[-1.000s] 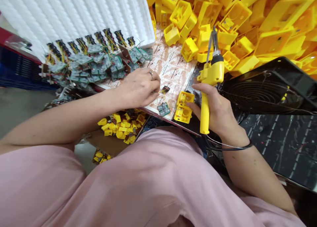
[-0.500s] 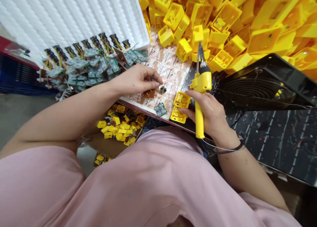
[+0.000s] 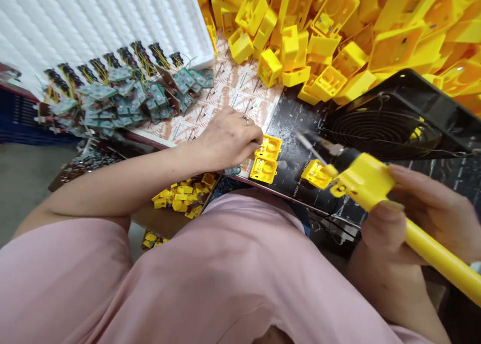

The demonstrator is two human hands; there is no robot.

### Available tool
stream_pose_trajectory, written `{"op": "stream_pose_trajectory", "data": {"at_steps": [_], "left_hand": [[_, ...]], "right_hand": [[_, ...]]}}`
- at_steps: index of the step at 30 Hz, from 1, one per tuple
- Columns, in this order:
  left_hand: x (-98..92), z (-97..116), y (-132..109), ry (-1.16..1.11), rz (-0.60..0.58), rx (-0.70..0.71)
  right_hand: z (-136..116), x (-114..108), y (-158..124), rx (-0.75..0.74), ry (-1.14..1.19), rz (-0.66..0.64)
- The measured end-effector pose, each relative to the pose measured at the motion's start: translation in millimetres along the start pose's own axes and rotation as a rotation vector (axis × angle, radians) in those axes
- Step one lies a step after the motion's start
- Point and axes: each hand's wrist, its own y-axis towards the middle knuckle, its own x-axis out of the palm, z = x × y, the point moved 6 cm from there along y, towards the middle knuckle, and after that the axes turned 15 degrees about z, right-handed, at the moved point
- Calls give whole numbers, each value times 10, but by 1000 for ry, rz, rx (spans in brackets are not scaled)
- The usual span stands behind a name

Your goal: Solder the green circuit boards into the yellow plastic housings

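Note:
My right hand (image 3: 417, 219) is wrapped round the yellow handle of a soldering iron (image 3: 368, 179), raised close to the camera with its blurred metal tip pointing up and left. Under the tip, a small yellow housing (image 3: 316, 174) lies on the black surface. My left hand (image 3: 231, 137) rests at the table's front edge with fingers bent together, by the left side of a pair of open yellow housings (image 3: 266, 158). What its fingertips hold, if anything, is hidden. Below that hand a green circuit board (image 3: 233, 170) shows in part.
A heap of yellow housings (image 3: 326, 38) fills the back right. Wired circuit boards (image 3: 124, 96) lie beside a white foam sheet (image 3: 112, 18) at left. A black fan (image 3: 398, 123) stands at right. Boxes of small yellow parts (image 3: 180, 196) sit below the table.
My right hand has moved right and nearer with the iron, uncovering the single housing. My left hand has shifted right and down to the paired housings. The view has shifted slightly.

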Motion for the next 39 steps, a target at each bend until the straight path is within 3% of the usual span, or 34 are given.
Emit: {"op": "stream_pose_trajectory", "data": {"at_steps": [2,4,12,18,27,30,36,39], "left_hand": [[14,-4,18,13,-30,-15],[11,4,36,31,-59,-21],[-5,69,70,86,-94,-6],[-42,76,90,104,-82,32],[-39,132,200,157,-262,-13],[-47,139,235,179,-280,-20],[-24,130,240,163,-273,5],[-35,126,242,142,-272,5]], "right_hand": [[-56,12,-17,-30,26,131],[-99,81,-28,-50,71,163],[-146,309,-34,-159,228,-108],[-211,375,59,-243,124,-91],[-350,422,236,-336,214,-196],[-383,391,296,-323,201,-254],[-266,280,259,-138,101,-309],[-234,277,189,-157,118,-267]]}}
